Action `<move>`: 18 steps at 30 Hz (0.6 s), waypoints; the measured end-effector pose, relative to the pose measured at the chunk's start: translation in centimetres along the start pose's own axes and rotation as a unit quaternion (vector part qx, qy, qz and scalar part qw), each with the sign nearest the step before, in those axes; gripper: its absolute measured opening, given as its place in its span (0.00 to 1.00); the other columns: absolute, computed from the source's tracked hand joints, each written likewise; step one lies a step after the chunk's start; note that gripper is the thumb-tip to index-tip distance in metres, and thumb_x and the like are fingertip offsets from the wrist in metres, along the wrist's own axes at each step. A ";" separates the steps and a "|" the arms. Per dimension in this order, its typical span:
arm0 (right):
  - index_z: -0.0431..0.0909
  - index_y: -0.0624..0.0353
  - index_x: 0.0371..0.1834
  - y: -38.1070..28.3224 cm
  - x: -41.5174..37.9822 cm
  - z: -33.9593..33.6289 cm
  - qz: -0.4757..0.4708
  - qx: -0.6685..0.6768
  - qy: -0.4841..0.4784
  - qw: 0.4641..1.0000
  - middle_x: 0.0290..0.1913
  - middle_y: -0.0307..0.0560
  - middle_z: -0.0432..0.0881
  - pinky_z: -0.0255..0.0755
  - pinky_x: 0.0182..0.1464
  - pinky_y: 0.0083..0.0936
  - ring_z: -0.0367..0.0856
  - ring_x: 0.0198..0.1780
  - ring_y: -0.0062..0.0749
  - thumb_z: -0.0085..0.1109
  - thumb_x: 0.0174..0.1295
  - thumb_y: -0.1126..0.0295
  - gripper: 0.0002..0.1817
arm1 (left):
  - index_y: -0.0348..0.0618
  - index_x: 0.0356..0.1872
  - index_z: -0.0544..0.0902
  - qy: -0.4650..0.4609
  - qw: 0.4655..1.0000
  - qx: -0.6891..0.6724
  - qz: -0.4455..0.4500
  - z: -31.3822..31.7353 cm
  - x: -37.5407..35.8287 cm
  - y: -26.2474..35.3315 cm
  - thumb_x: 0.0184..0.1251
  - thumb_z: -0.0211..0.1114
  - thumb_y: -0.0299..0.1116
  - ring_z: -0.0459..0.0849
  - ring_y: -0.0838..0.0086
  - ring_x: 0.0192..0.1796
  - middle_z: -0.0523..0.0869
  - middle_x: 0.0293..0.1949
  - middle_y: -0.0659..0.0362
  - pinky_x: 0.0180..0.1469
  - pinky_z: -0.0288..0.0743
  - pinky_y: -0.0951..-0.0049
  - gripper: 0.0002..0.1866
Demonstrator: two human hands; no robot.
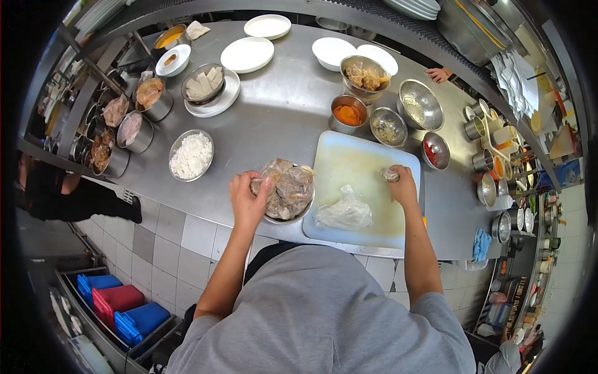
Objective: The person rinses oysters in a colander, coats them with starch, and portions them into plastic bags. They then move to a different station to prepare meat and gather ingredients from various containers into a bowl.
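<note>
A metal bowl (308, 209) heaped with grey-brown pieces of cooked meat (291, 190) stands at the table's front edge. Thumb and fingers of my left hand (248, 198) close on a piece of meat at the left side of the heap. Over the right part of the white cutting board (339, 156), my right hand (402, 187) pinches a small greyish lump (390, 175), its kind unclear. A crumpled clear plastic bag (346, 209) lies on the board between bowl and right hand.
A bowl of white rice (192, 156) sits left of the meat. Behind the board are an orange sauce pot (349, 114) and a bowl of chopped red pieces (435, 150). White plates (247, 55) lie farther back. Another person's hand (439, 75) shows across the table, below the overhead shelf.
</note>
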State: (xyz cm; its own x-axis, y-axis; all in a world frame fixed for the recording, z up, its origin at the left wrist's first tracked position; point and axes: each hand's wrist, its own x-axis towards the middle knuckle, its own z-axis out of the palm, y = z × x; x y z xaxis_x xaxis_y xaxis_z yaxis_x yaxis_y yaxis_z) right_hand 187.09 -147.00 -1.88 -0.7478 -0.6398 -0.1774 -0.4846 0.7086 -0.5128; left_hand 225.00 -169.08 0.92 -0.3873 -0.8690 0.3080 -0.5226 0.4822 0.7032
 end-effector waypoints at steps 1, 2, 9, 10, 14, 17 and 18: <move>0.77 0.50 0.61 -0.3 -0.5 0.2 -0.001 -0.002 -0.002 1.000 0.62 0.53 0.73 0.71 0.63 0.34 0.77 0.61 0.48 0.69 0.47 0.74 0.32 | 0.42 0.46 0.80 -0.018 1.000 0.020 -0.015 -0.4 0.0 0.0 0.65 0.68 0.41 0.76 0.54 0.52 0.80 0.46 0.48 0.58 0.66 0.54 0.16; 0.77 0.51 0.62 -0.8 -1.0 0.9 -0.063 0.116 0.012 0.991 0.60 0.53 0.74 0.71 0.64 0.34 0.76 0.61 0.46 0.67 0.47 0.76 0.33 | 0.42 0.46 0.80 -0.016 1.000 0.020 -0.018 -0.4 0.2 0.2 0.65 0.68 0.41 0.76 0.54 0.52 0.80 0.46 0.48 0.58 0.66 0.54 0.16; 0.72 0.51 0.69 -17.7 -10.1 3.0 -0.374 0.193 0.092 0.902 0.65 0.54 0.67 0.66 0.68 0.42 0.69 0.65 0.52 0.68 0.45 0.77 0.40 | 0.39 0.62 0.75 -0.109 0.956 -0.266 0.060 0.2 -0.8 0.6 0.65 0.65 0.39 0.63 0.48 0.75 0.69 0.71 0.44 0.76 0.51 0.51 0.26; 0.71 0.50 0.69 -18.2 -10.4 5.0 -0.414 0.121 0.034 0.902 0.68 0.54 0.66 0.63 0.69 0.46 0.66 0.68 0.55 0.69 0.48 0.73 0.39 | 0.40 0.67 0.72 -0.108 0.964 -0.237 0.061 0.0 -1.3 0.4 0.65 0.65 0.40 0.60 0.47 0.76 0.66 0.73 0.44 0.76 0.50 0.50 0.30; 0.68 0.52 0.71 -18.6 -13.2 6.8 -0.466 0.022 -0.081 0.881 0.75 0.56 0.59 0.57 0.71 0.55 0.58 0.75 0.58 0.70 0.55 0.63 0.38 | 0.44 0.71 0.69 -0.115 0.982 -0.108 0.104 -1.7 -3.0 1.2 0.61 0.68 0.47 0.59 0.46 0.77 0.65 0.74 0.48 0.76 0.47 0.45 0.38; 0.68 0.57 0.71 -18.8 -11.4 5.5 -0.439 0.091 -0.127 0.885 0.74 0.60 0.62 0.54 0.74 0.52 0.58 0.75 0.61 0.68 0.60 0.58 0.36 | 0.45 0.72 0.69 -0.219 0.972 -0.030 0.075 -3.8 -2.6 2.5 0.57 0.71 0.53 0.55 0.45 0.78 0.63 0.75 0.48 0.76 0.47 0.45 0.43; 0.67 0.59 0.71 -19.0 -10.6 5.9 -0.408 0.143 -0.103 0.896 0.74 0.59 0.63 0.56 0.74 0.49 0.60 0.75 0.59 0.67 0.60 0.57 0.37 | 0.45 0.72 0.69 -0.212 0.974 -0.028 0.072 -4.1 -1.9 2.9 0.57 0.71 0.53 0.55 0.45 0.78 0.63 0.75 0.48 0.76 0.47 0.45 0.43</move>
State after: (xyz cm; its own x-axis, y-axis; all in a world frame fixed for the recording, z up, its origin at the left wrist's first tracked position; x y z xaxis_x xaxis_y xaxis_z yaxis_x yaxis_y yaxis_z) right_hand 206.94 -155.41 4.77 -0.0839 -0.9722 0.2185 -0.6742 -0.1061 -0.7309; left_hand 227.32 -166.54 5.00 -0.7385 -0.6632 0.1214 -0.4026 0.5783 0.7096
